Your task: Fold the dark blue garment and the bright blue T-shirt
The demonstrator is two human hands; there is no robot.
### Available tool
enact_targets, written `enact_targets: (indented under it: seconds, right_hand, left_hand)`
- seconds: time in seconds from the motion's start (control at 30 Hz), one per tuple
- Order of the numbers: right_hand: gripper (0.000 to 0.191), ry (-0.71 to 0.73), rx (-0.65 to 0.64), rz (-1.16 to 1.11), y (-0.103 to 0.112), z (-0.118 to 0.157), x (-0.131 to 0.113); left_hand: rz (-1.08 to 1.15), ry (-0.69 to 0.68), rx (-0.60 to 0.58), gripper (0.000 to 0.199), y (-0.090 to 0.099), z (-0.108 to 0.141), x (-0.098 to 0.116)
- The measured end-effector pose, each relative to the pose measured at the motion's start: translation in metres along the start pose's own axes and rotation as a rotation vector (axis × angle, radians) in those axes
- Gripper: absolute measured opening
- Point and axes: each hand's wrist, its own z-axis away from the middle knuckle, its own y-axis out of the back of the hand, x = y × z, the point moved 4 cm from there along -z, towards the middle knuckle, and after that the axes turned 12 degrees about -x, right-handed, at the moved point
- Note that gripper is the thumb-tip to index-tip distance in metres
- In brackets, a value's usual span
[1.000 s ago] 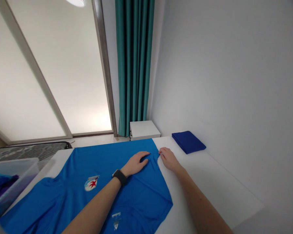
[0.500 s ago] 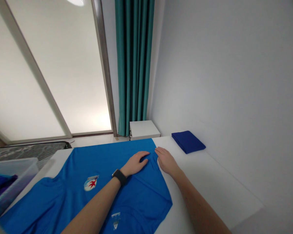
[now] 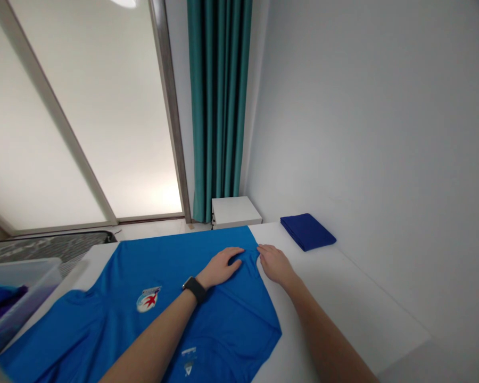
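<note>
A blue T-shirt (image 3: pixel 175 255) with a printed badge lies spread over the white table. Its short sleeve on the right is folded inward over the body. My left hand (image 3: pixel 220 267), wearing a dark watch (image 3: pixel 195 289) on the wrist, rests palm down on the fabric, thumb apart from the fingers. At the shirt's right edge, my right hand (image 3: pixel 276 264) pinches the cloth between thumb and fingertips; the thumb is mostly hidden.
A folded dark blue garment (image 3: pixel 308 232) lies by the wall on the table's far right. On the left is a clear plastic bin (image 3: pixel 43 276) holding clothes. Beyond the table are a white cabinet (image 3: pixel 236 210) and a green curtain (image 3: pixel 219 106).
My right hand has shifted slightly to the right, drawing the shirt's edge with it. My left hand stays in place.
</note>
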Motion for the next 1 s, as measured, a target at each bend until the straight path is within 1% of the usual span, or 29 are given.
enact_targets:
  seconds: [0.1, 0.27, 0.33, 0.43, 0.5, 0.57, 0.63, 0.8, 0.9, 1.0]
  right_hand:
    - [0.04, -0.014, 0.01, -0.02, -0.001, -0.002, 0.006]
    - [0.04, -0.085, 0.054, 0.005, -0.001, -0.002, 0.014]
    - [0.037, -0.1, 0.086, -0.009, 0.0, -0.003, 0.015]
    - [0.03, -0.031, 0.124, -0.098, 0.001, -0.008, 0.011]
    - [0.026, 0.028, 0.122, -0.135, -0.001, -0.013, 0.006]
    - [0.022, 0.024, 0.114, -0.131, -0.004, -0.018, 0.004]
    - [0.018, -0.024, 0.115, -0.115, -0.006, -0.021, 0.005]
    - [0.013, -0.097, 0.123, -0.077, -0.008, -0.022, 0.009]
    - [0.012, -0.098, 0.121, -0.077, -0.007, -0.022, 0.011]
    - [0.011, -0.089, 0.119, -0.083, -0.007, -0.022, 0.012]
  left_hand:
    - [-0.007, -0.007, -0.004, 0.04, -0.001, -0.001, -0.001]
    - [-0.02, 0.003, -0.015, 0.041, -0.002, -0.001, -0.002]
    - [-0.024, 0.007, -0.018, 0.041, -0.002, -0.001, -0.001]
    - [-0.021, 0.005, -0.018, 0.041, -0.001, 0.0, 0.001]
    - [-0.018, 0.005, -0.016, 0.041, -0.001, 0.0, 0.002]
    - [-0.022, 0.01, -0.014, 0.041, -0.001, -0.001, 0.001]
    - [-0.035, 0.003, -0.012, 0.041, -0.002, -0.001, 0.0]
    - [-0.162, -0.076, -0.035, 0.041, -0.008, -0.001, 0.003]
    - [-0.265, -0.109, -0.065, 0.042, -0.011, 0.002, 0.006]
    - [-0.325, -0.114, -0.098, 0.041, -0.01, 0.005, 0.006]
